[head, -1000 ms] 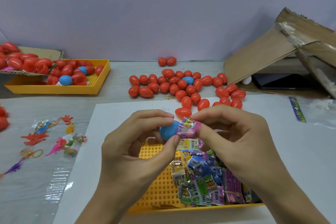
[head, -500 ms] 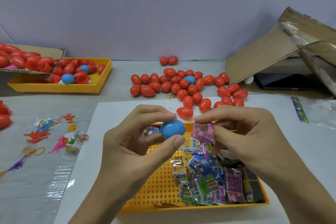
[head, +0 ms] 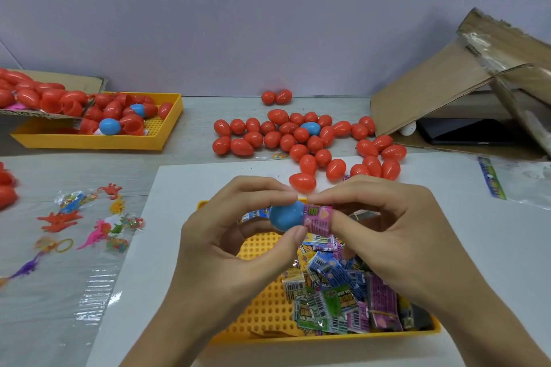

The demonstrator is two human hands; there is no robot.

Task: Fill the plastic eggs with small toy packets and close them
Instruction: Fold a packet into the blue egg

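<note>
Fig.: stuffing step, head view. My left hand (head: 238,235) grips a blue egg half (head: 285,215) betw. thumb and fingertips, held above the near tray (head: 262,250); open mouth of the half appears to face right, tho the rim itself is hidden behind the packet. My right hand (head: 384,232) pinches a rolled pink packet (head: 317,219), its left end touching the egg half at the mouth. Judged step: packet being fed into the half; it is mostly outside the shell, so insertion looks barely begun. Next move, as I read it: push the roll fully in w/ the right fingertips while the left hand braces the shell, keeping the roll tight so it does not spring open and jam at the rim; then find the matching other half, which I cannot pick out here, and snap it on. Supply: more packets (head: 337,292) lie heaped in the near tray's right part, directly under my hands. Red eggs (head: 301,140), apparently closed, lie scattered on the surface (head: 190,128) beyond, one blue among them; nearest red egg (head: 302,182) sits just past my fingertips. A far tray (head: 161,134) at left holds further red shells, incl. some open halves. Loose rubbery toys (head: 98,229) lie at left on clear film.
</note>
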